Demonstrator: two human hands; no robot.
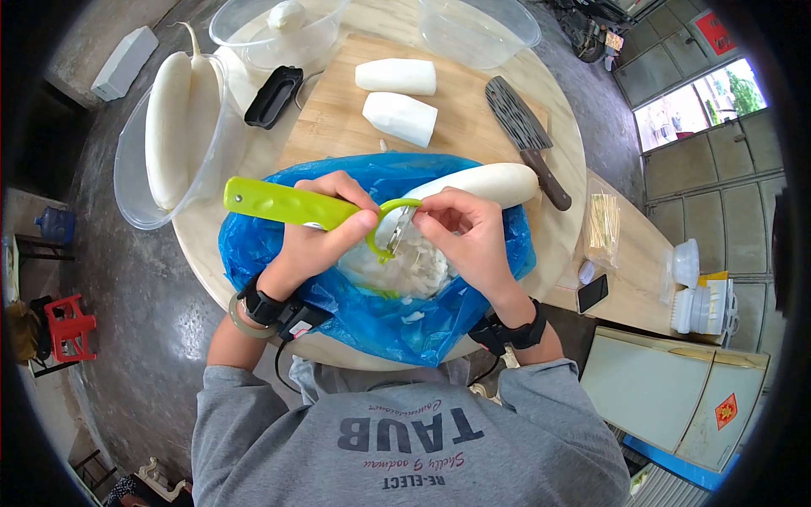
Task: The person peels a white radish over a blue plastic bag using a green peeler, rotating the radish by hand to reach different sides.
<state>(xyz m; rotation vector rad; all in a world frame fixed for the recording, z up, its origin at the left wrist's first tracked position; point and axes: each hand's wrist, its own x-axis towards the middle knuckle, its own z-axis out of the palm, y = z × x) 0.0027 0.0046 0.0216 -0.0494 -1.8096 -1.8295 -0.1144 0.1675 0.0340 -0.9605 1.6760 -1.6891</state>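
My left hand (325, 224) grips a lime-green peeler (291, 204) by its handle, which points to the left. The thumb and forefinger of my right hand (466, 232) are pinched together at the peeler's head, beside the blade. Whether a scrap of peel is between those fingertips is too small to tell. Below both hands lies a blue plastic bag (355, 325), opened out, with white peelings (422, 269) in it. A whole white radish (486, 183) rests across the bag's far right side, just beyond my right hand.
Two cut radish pieces (397, 76) lie on a wooden cutting board (325, 114). A knife (528, 139) lies at its right edge. Clear tubs (127, 182) stand around the back, one holding large radishes (169, 127). A black tray (273, 97) and a phone (592, 293) are nearby.
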